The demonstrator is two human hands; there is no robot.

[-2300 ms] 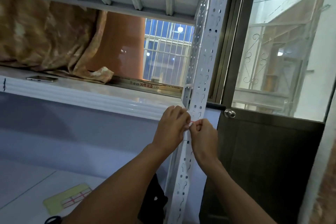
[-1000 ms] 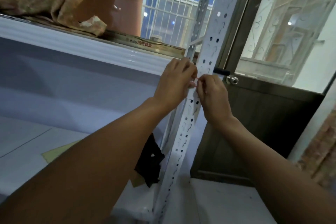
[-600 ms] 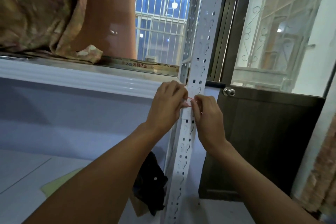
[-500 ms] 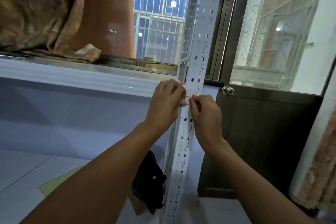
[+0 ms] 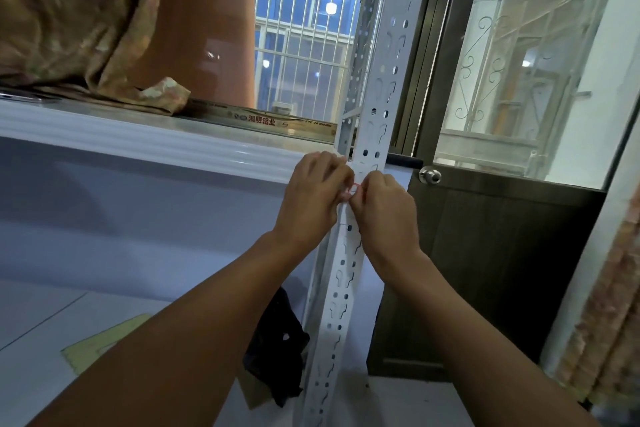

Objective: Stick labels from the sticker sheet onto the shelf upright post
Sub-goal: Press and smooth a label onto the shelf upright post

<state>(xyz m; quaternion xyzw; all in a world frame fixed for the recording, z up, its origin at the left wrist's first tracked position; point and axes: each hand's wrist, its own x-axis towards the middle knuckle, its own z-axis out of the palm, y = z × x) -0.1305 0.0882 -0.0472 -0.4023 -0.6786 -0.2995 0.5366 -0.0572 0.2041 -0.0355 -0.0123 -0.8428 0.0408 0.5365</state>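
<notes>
Head view: label mostly behind fingertips.

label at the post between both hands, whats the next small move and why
Probably press it flat. Both hands, left hand and right hand, meet at the small red-edged label against the white upright post; whether it already sticks is hidden by fingers.

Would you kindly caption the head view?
Both hands pinch a red-edged label against the perforated white shelf post.

Both hands press the label flatter against the post.
</notes>
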